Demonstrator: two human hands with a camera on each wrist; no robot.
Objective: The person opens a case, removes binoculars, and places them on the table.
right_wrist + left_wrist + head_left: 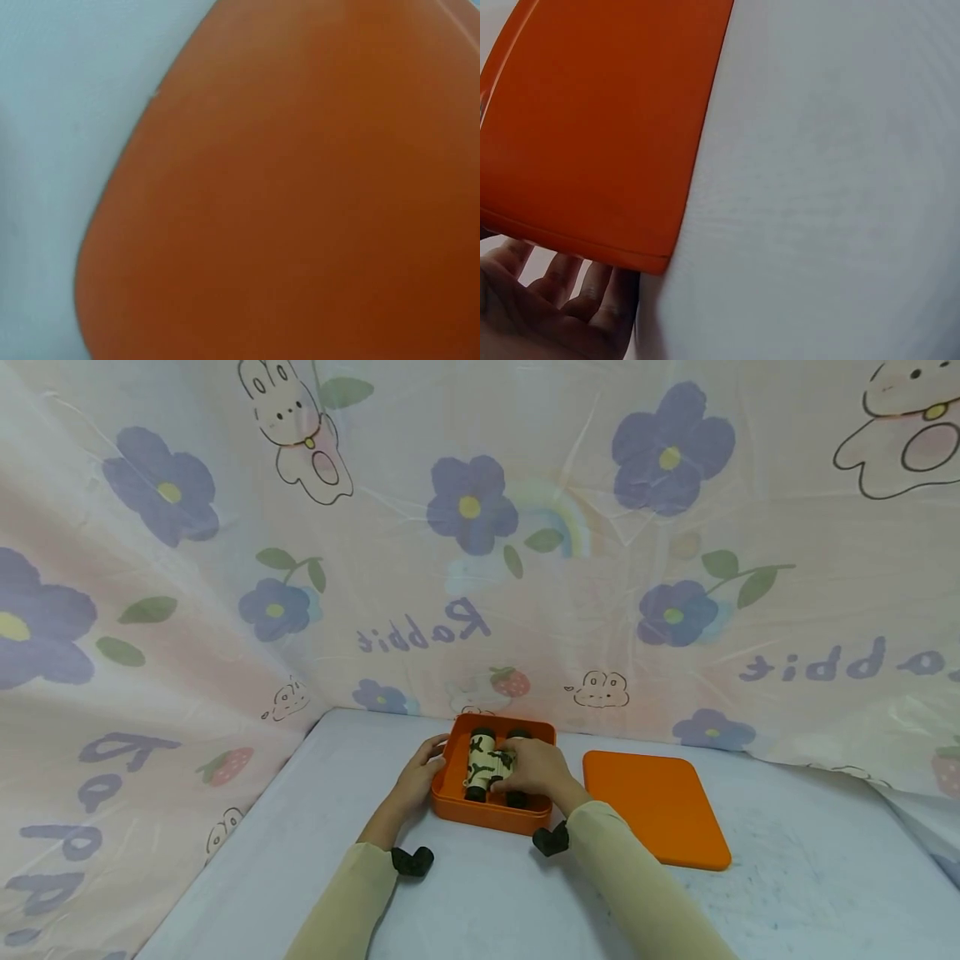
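Note:
A pair of camouflage-patterned binoculars with black ends lies inside an orange box in the head view. From above, my right hand grips the binoculars, its thumb near the middle and its palm covering much of the right barrel. My left hand rests against the box's left side, fingers along the outer wall. The left wrist view has the orange wall close up, with the fingers touching its lower edge and their tips partly hidden. In the right wrist view neither my right hand nor the binoculars appear.
A flat orange lid lies on the white table, to the right of the box; a rounded orange corner fills most of the right wrist view. Behind the table hangs a curtain printed with flowers and rabbits, close to the box's far side.

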